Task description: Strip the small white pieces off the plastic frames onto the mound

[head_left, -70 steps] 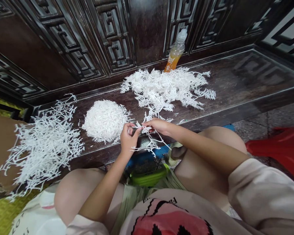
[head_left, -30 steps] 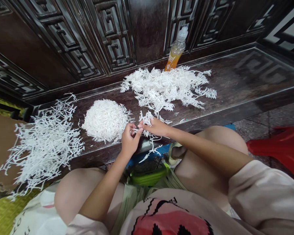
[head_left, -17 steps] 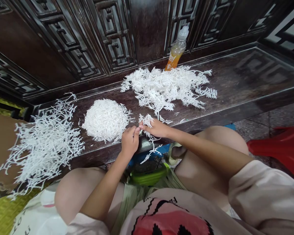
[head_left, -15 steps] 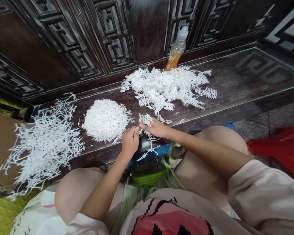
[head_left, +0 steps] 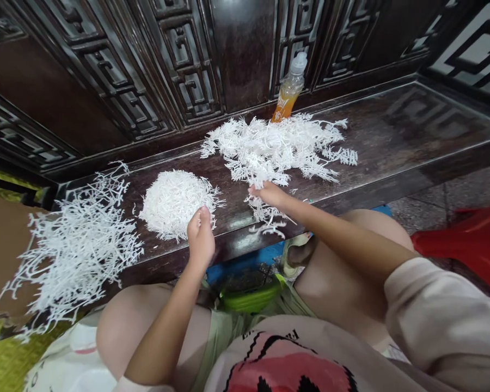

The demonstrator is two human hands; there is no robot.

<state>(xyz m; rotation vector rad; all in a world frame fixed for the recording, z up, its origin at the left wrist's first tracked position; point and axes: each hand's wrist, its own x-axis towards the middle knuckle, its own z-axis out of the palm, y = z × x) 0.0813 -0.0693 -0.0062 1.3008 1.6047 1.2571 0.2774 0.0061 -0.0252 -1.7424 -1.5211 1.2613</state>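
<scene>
White branched plastic pieces lie in a large heap (head_left: 277,147) on the dark wooden bench (head_left: 384,122). Left of it is a rounded pile of small white pieces (head_left: 173,204). Bare white branched stems (head_left: 81,245) form a tangled heap at the far left. My right hand (head_left: 269,195), at the near edge of the large heap, is closed on a white branched piece (head_left: 267,218) that hangs toward the bench edge. My left hand (head_left: 201,234) is closed beside the rounded pile; what it holds, if anything, is too small to make out.
A bottle of orange drink (head_left: 288,95) stands behind the large heap, against the carved wooden backrest (head_left: 245,54). Brown cardboard (head_left: 4,245) lies at the left. A red plastic stool (head_left: 465,245) is at the right, and a green object (head_left: 251,296) sits between the knees.
My hands have moved apart. The left went left to the rounded pile; the right moved up and right to the large heap with the branched piece.
</scene>
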